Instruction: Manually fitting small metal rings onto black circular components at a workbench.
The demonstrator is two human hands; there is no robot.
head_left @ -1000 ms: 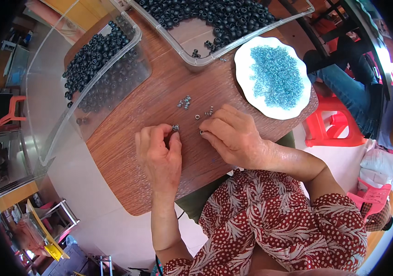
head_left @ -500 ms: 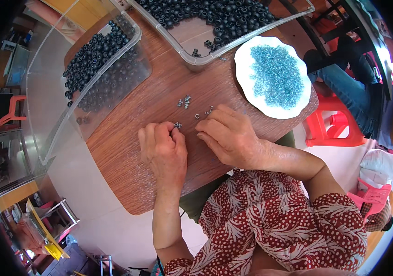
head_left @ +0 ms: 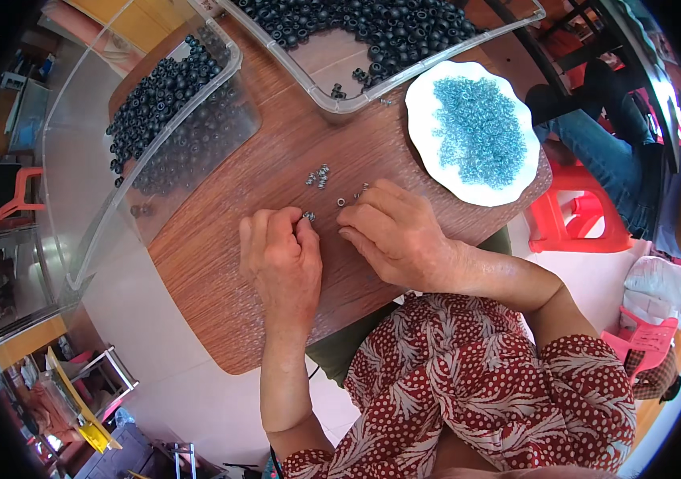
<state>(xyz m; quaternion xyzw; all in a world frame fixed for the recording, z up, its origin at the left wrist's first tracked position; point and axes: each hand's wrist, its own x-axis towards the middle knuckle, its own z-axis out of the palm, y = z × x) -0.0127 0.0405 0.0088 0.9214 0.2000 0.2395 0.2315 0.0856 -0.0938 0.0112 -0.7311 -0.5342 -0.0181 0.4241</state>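
Note:
My left hand (head_left: 283,254) is closed over the wooden table (head_left: 221,263). Between its thumb and forefinger it pinches a small shiny dark ring-like piece (head_left: 308,215). To the right, my right hand (head_left: 396,235) has its fingertips pressed together. Whatever they hold is hidden or too small to name. A single small ring (head_left: 341,203) lies just beyond those fingertips, and a few tiny pieces (head_left: 363,191) show next to the knuckles. Farther off on the tabletop is a little cluster of small metallic-looking ring pieces (head_left: 320,176).
At the far right of the table stands a white scalloped plate (head_left: 422,144) heaped with tiny translucent blue rings. Clear plastic bins with black ring-shaped parts stand at the back (head_left: 332,104) and left (head_left: 236,60). A red stool (head_left: 548,231) is beyond the table's right edge.
Hardly anything differs. Both hands keep their pinched poses, with my left hand and forearm shifted very slightly left in the picture.

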